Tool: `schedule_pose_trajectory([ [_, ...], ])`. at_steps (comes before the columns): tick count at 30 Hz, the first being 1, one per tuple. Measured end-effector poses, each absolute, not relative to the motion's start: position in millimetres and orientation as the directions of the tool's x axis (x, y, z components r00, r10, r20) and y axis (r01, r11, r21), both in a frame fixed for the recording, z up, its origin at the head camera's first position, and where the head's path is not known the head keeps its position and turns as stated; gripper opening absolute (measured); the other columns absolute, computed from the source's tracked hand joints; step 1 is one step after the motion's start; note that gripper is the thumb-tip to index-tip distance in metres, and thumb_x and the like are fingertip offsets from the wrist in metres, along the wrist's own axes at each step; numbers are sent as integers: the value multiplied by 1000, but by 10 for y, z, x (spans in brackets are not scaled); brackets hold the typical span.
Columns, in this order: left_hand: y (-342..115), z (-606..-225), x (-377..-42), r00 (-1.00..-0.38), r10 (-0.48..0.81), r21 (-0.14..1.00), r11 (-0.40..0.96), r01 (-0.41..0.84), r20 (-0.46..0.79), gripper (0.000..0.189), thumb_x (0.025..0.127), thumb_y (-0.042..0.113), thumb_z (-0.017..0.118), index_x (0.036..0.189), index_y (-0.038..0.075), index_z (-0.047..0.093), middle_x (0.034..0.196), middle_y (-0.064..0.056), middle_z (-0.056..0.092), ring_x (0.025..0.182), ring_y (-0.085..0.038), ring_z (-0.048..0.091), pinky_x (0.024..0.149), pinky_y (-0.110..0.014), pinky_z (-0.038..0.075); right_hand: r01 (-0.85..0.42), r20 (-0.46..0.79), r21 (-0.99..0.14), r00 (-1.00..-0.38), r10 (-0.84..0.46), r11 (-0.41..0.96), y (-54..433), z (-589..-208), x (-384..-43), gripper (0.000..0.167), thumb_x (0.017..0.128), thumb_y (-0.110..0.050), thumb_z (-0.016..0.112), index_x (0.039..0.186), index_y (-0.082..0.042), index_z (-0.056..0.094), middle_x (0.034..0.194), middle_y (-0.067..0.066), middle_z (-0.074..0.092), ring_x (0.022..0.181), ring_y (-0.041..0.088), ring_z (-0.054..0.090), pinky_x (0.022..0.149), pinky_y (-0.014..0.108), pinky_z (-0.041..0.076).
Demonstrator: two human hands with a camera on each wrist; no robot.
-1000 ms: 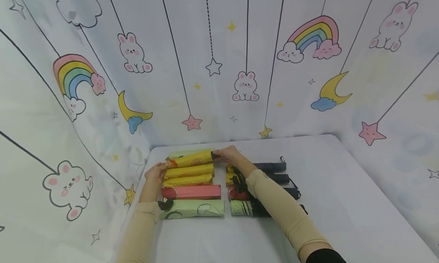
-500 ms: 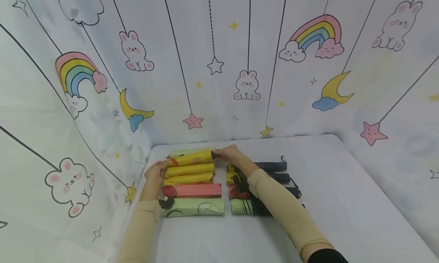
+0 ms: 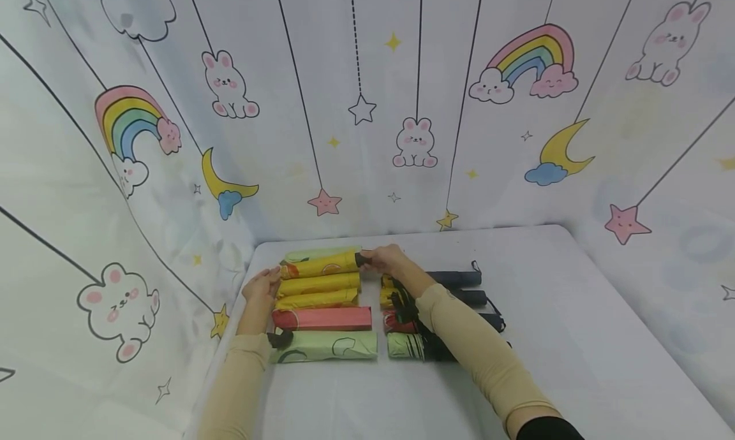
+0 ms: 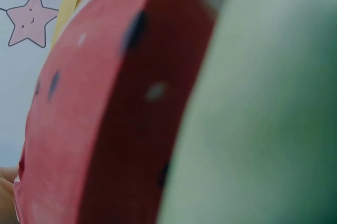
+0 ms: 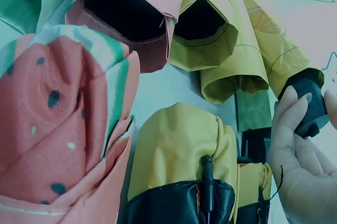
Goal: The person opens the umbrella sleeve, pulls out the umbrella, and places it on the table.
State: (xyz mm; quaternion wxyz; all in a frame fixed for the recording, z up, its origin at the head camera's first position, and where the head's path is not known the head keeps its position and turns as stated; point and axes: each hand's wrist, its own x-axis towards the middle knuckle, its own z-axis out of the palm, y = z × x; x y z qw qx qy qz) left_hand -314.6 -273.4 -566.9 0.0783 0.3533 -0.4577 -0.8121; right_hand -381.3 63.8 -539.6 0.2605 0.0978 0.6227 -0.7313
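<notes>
A yellow umbrella sleeve (image 3: 321,266) with orange-slice prints lies at a slight tilt near the back of the left row. My left hand (image 3: 261,284) holds its left end; in the left wrist view only a bit of the fingers (image 4: 6,197) shows. From its right mouth sticks a black umbrella handle (image 5: 304,100), pinched between the thumb and fingers of my right hand (image 3: 390,260). Nearer me lie two more yellow sleeves (image 3: 318,284), a red watermelon-print sleeve (image 3: 330,319) and a light green one (image 3: 339,346). Another green sleeve (image 3: 298,256) lies behind.
Right of the sleeves, several folded umbrellas lie in a row, partly under my right forearm: a yellow-and-black one (image 5: 179,150), a watermelon-print one (image 5: 58,113) and a green striped one (image 3: 405,346). The white table (image 3: 551,300) meets a printed cloth backdrop (image 3: 379,57).
The head view has shifted slightly. Both hands keep their holds at the two ends of the yellow sleeve, with almost no movement.
</notes>
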Motion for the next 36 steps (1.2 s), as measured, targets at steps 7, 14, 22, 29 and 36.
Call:
schedule_pose_trajectory([
  [7, -2741, -5660, -3114, -748, -439, 801, -564, -201, -497, 68, 94, -10, 69, 156, 4, 45, 146, -10, 59, 134, -20, 60, 112, -29, 50, 492, -453, -862, -854, -258, -117, 667, -5408, -3797, 53, 92, -10, 82, 133, 13, 59, 117, 28, 72, 97, 31, 77, 89, 31, 64],
  [14, -2736, -5700, -3122, -738, -429, 761, -624, -175, -521, 69, 91, -13, 71, 154, 4, 47, 134, -5, 69, 123, -14, 67, 104, -25, 54, 486, -440, -863, -857, -268, -137, 715, -5415, -3777, 57, 92, -7, 81, 136, 16, 55, 124, 31, 68, 98, 34, 77, 92, 33, 63],
  [22, -2692, -5658, -3142, -750, -454, 755, -649, -91, -481, 62, 90, -17, 69, 148, -3, 52, 107, -6, 79, 97, -11, 76, 88, -22, 61, 495, -454, -862, -851, -264, -114, 749, -5366, -3792, 50, 93, -10, 81, 131, 15, 60, 109, 26, 74, 88, 26, 77, 81, 28, 64],
  [29, -2735, -5679, -3178, -745, -427, 744, -653, -138, -513, 67, 91, -16, 69, 153, 2, 47, 114, -4, 76, 112, -11, 71, 101, -24, 56, 520, -482, -845, -842, -241, -127, 798, -5333, -3805, 55, 91, -9, 83, 134, 14, 58, 110, 26, 73, 86, 25, 77, 78, 27, 64],
  [36, -2734, -5635, -3164, -736, -445, 752, -646, -130, -510, 58, 92, -13, 71, 145, 4, 54, 127, -8, 72, 123, -17, 67, 103, -25, 55, 530, -487, -831, -841, -238, -172, 855, -5315, -3825, 55, 90, -4, 83, 134, 15, 57, 113, 28, 71, 91, 30, 76, 85, 29, 64],
])
